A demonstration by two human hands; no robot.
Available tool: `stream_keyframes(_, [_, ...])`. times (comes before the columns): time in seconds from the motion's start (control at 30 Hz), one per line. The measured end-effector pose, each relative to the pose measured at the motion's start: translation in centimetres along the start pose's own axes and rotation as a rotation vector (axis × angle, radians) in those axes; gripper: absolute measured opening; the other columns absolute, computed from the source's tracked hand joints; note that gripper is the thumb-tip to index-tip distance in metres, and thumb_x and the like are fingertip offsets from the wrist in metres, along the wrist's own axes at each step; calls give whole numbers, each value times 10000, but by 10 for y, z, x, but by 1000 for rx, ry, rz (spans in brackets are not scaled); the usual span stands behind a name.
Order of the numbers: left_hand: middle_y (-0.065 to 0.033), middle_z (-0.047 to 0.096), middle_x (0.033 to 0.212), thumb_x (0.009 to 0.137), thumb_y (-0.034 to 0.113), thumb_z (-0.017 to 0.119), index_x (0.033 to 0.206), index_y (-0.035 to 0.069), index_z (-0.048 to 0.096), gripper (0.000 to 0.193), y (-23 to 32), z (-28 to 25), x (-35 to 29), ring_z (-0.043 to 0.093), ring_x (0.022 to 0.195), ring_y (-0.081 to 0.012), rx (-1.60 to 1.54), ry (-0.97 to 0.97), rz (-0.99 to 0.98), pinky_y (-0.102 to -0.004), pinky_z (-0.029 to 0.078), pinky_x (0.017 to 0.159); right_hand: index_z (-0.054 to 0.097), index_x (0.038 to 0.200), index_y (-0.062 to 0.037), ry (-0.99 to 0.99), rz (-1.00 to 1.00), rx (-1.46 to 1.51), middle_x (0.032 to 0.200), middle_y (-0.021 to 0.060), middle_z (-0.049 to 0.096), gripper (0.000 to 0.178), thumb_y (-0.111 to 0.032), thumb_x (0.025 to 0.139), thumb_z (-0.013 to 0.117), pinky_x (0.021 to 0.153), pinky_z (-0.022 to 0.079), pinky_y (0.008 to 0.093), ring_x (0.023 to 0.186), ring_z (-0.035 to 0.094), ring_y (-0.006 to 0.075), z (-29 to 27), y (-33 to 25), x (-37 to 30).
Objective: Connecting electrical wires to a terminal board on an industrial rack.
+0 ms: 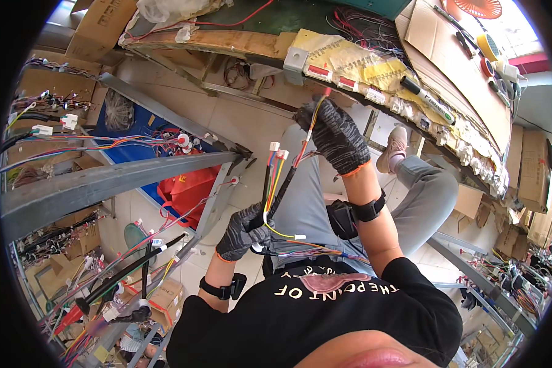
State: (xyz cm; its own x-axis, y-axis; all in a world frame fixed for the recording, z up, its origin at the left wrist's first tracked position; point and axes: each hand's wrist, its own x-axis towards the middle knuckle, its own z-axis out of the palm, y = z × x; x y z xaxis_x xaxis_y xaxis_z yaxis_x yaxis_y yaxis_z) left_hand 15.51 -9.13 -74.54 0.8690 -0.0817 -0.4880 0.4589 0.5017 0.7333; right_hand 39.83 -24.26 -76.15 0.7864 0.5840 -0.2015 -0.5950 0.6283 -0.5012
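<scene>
Beyond the right hand [336, 138], a desk [313, 18] with a dark green top and a worn wooden edge ran across, and a sheet of cardboard [438, 52] covered its right part. Below the hands lay a floor [218, 116] of pale tiles. To the left of the left hand [245, 234] stretched a grey metal beam [116, 182], with a blue surface [143, 124] and a red bag [190, 193] near it. Well to the right of the hands stood cardboard boxes [536, 168] and another metal bar [484, 287]. Bright white light [521, 34] showed past the desk's right end.
</scene>
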Motion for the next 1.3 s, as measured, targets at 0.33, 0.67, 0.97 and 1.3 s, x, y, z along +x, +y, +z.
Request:
stream_keyframes(0.33, [-104, 558, 934, 775, -107, 458, 1418, 167, 106, 783, -23, -12, 28, 563, 671, -156, 14, 189, 295, -302, 511, 616, 643, 928, 20, 365, -454, -737, 761, 14, 637, 173, -123, 834, 617, 623, 428, 210, 677, 521, 48, 40, 7, 8])
stream_keyframes(0.67, [-60, 495, 1039, 767, -31, 570, 1351, 70, 326, 641, -24, -15, 41, 504, 756, -100, 911, 358, 389, -243, 445, 714, 651, 862, 39, 417, -426, -797, 677, 20, 624, 163, -115, 826, 615, 578, 417, 219, 618, 503, 48, 44, 3, 16])
stream_keyframes(0.97, [-292, 279, 1272, 750, 71, 608, 1336, 167, 382, 636, -25, -12, 48, 354, 1150, -410, 1092, 527, 382, -415, 353, 922, 647, 880, 50, 450, -420, -763, 725, 55, 656, 158, -93, 830, 600, 603, 433, 221, 640, 549, 60, 48, 7, 21])
stream_keyframes(1.3, [-168, 507, 1038, 767, 71, 588, 1209, 84, 508, 449, -28, -19, 62, 502, 988, -234, 1238, 366, 448, -312, 450, 773, 649, 858, 36, 508, -368, -802, 685, 32, 638, 141, -89, 839, 586, 586, 421, 220, 624, 516, 43, 37, 9, 25])
